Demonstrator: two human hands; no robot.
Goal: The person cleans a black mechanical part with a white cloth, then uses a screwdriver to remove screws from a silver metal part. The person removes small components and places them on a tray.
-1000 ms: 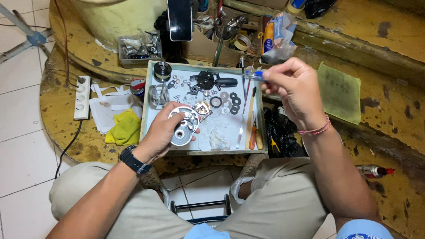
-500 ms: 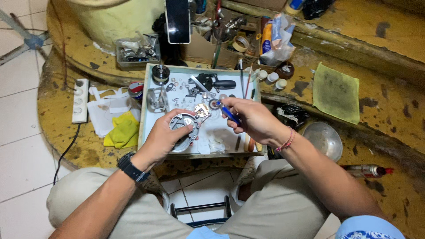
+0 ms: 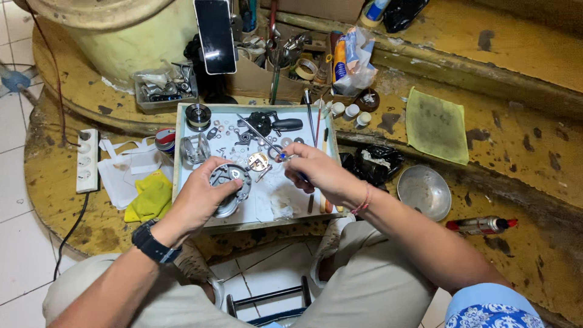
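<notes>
My left hand grips a round silver fishing-reel body held over the near left part of a pale tray. My right hand pinches a thin blue-handled tool, its tip close to a small brass-coloured part lying beside the reel body. Small washers, gears and screws lie scattered over the tray. A black reel handle and a silver spool sit at the tray's far side.
A phone stands upright behind the tray. A power strip and yellow cloth lie to the left. To the right are a green cloth, a metal bowl, a black bag and a small red-tipped bottle.
My right hand came down from the tray's right side with the blue-handled tool and now works over the parts beside the reel body. My left hand has stayed on the reel body.
</notes>
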